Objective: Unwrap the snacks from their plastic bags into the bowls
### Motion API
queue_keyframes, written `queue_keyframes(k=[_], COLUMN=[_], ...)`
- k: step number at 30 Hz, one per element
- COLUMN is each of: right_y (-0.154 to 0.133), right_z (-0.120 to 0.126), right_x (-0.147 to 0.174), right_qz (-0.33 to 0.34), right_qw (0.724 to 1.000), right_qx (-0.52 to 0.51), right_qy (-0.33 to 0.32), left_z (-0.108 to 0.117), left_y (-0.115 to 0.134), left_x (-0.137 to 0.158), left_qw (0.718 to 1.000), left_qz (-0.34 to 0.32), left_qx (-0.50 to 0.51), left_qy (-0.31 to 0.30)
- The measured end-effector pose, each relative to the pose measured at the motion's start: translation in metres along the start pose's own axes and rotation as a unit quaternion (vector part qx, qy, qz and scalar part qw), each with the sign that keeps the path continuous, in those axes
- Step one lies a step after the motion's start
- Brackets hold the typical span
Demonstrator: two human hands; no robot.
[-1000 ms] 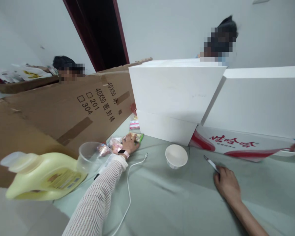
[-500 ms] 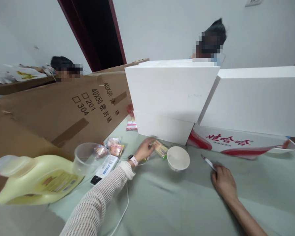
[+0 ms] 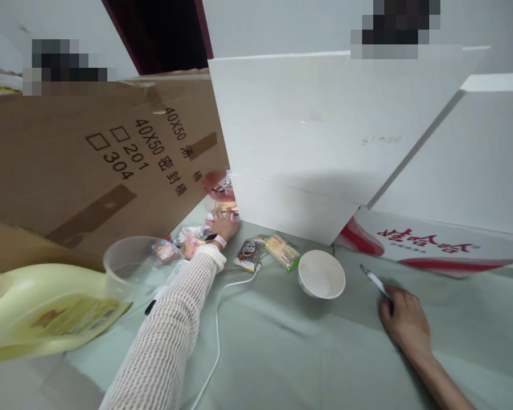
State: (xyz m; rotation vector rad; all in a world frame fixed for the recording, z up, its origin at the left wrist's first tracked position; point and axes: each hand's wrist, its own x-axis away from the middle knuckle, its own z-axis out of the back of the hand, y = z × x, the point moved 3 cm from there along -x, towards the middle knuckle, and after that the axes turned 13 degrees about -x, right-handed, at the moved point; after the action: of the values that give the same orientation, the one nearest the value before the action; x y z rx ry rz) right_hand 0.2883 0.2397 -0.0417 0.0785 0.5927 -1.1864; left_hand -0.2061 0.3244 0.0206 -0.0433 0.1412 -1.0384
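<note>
My left hand [image 3: 224, 225], in a white knit sleeve with a pink watch, reaches far forward into the gap between the cardboard box and the white foam box. Its fingers close over a small red-and-white snack packet [image 3: 223, 214]. My right hand [image 3: 404, 322] rests on the green cloth and holds a white pen [image 3: 373, 280] pointing away. A white bowl [image 3: 322, 274] stands between the hands. A dark snack packet [image 3: 248, 252] and a yellow-green one [image 3: 283, 251] lie just left of the bowl.
A big cardboard box [image 3: 89, 165] lies on the left, with white foam boxes [image 3: 308, 125] behind. A red dish [image 3: 215, 185] sits in the gap. A clear cup [image 3: 130, 267], more packets [image 3: 188, 242], a yellow detergent bottle [image 3: 38, 313] and a white cable [image 3: 217, 319] lie near my left arm. Two people are behind the boxes.
My left hand left the yellow-green packet beside the bowl and reached back to the red-and-white packet in the gap. A dark packet now lies by the bowl. The view tilted down and closer.
</note>
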Motion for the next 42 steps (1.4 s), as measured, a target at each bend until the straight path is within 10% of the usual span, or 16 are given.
queue_keyframes(k=[14, 27, 37, 42], right_y=[-0.001, 0.001, 0.003, 0.001], right_z=[-0.001, -0.001, -0.004, -0.002], right_x=[0.0, 0.0, 0.001, 0.001], right_qz=[-0.01, -0.028, -0.05, -0.048], right_qw=[1.0, 0.999, 0.997, 0.998], right_qx=[-0.018, -0.022, -0.036, -0.034], right_qy=[0.006, -0.022, -0.035, -0.034], left_z=[0.011, 0.045, 0.047, 0.041], left_y=[0.015, 0.105, 0.021, -0.037], left_x=[0.081, 0.108, 0.232, 0.234], left_qw=[0.978, 0.939, 0.937, 0.967], left_qz=[-0.208, -0.323, -0.342, -0.254], left_qx=[0.006, 0.115, 0.07, 0.017], left_qy=[-0.011, 0.041, -0.034, -0.009])
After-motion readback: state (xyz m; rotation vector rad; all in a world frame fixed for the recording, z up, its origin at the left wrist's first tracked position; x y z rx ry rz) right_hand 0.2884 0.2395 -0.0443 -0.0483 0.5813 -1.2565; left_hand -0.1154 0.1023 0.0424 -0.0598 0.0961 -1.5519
